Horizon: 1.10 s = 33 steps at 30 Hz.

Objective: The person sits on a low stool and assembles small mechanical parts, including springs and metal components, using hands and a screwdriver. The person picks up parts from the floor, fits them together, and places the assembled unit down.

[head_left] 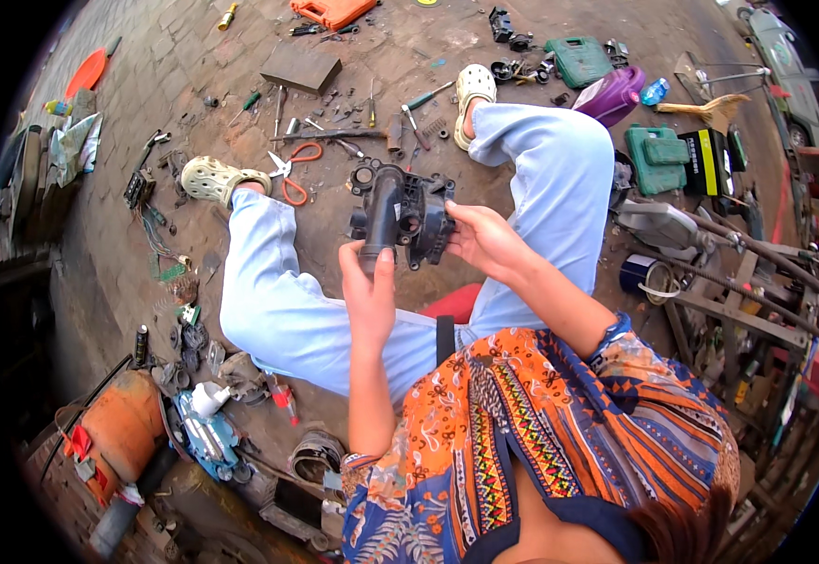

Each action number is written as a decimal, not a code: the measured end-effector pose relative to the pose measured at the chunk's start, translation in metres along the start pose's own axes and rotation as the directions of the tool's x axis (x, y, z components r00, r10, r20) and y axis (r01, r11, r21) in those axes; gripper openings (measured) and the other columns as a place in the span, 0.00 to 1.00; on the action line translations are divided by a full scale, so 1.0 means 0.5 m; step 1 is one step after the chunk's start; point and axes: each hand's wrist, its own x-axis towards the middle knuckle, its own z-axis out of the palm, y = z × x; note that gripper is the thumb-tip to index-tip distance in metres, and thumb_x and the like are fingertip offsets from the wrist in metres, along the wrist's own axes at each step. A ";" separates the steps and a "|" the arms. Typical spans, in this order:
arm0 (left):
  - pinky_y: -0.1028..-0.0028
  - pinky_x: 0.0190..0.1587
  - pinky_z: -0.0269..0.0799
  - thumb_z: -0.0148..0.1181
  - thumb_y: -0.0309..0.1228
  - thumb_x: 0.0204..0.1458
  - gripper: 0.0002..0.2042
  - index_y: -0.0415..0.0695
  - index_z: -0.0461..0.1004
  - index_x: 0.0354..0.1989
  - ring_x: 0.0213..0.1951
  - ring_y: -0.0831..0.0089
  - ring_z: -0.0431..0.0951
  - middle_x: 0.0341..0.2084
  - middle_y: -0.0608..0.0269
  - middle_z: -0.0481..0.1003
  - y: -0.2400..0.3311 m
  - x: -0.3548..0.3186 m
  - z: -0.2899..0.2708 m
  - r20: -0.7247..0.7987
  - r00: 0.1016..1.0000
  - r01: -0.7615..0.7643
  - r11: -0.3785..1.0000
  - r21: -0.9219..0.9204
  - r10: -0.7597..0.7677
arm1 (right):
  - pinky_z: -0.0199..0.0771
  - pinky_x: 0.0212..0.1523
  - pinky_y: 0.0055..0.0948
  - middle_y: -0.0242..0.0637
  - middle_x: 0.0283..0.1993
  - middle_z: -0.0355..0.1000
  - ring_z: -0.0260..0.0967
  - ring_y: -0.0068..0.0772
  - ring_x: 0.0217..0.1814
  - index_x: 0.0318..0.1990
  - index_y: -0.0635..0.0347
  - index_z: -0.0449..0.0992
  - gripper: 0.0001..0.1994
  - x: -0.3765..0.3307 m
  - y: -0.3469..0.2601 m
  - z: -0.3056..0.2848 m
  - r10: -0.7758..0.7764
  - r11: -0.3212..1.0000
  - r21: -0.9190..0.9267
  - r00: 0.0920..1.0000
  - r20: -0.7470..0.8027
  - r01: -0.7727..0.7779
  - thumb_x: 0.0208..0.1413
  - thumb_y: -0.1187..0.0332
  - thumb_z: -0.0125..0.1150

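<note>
Centre frame, a black plastic machine part [400, 214] is held up above the brick floor [193, 66]. The left hand [369, 291] has its grip wrapped around the part's dark tube from below. The right hand [484, 240] clasps the right edge. Orange-handled scissors [294, 174] lie just left, upper centre, between the cream clogs [210, 179].

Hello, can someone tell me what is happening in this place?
A person sits on a brick floor, holding a black plastic machine part over their knees with both bare hands. The left hand grips its tube end; the right hand holds its side. Orange-handled scissors, screwdrivers and green cases lie around the legs.
</note>
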 end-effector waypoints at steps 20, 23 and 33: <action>0.64 0.48 0.63 0.52 0.35 0.57 0.19 0.35 0.60 0.50 0.42 0.55 0.68 0.40 0.47 0.67 0.034 0.041 0.014 0.009 0.937 -0.330 0.874 0.357 0.350 | 0.61 0.57 0.31 0.44 0.52 0.64 0.62 0.33 0.55 0.58 0.66 0.58 0.27 0.051 0.043 0.031 -0.350 0.897 -0.376 0.893 -0.283 0.233 0.57 0.58 0.55; 0.65 0.48 0.63 0.51 0.35 0.58 0.19 0.35 0.60 0.51 0.43 0.54 0.69 0.42 0.45 0.68 0.043 0.067 0.008 0.048 0.943 -0.320 0.854 0.410 0.330 | 0.61 0.57 0.32 0.46 0.54 0.63 0.61 0.34 0.56 0.56 0.68 0.61 0.27 0.067 0.041 0.027 -0.411 0.814 -0.516 0.891 -0.191 0.265 0.57 0.54 0.55; 0.58 0.43 0.65 0.56 0.31 0.54 0.21 0.35 0.60 0.54 0.43 0.46 0.69 0.41 0.44 0.67 0.118 0.145 0.023 0.302 0.839 -0.530 0.554 0.642 0.452 | 0.67 0.50 0.26 0.32 0.46 0.71 0.67 0.24 0.49 0.47 0.62 0.72 0.18 0.105 -0.096 0.098 0.002 0.998 -0.065 0.999 0.035 0.000 0.60 0.56 0.53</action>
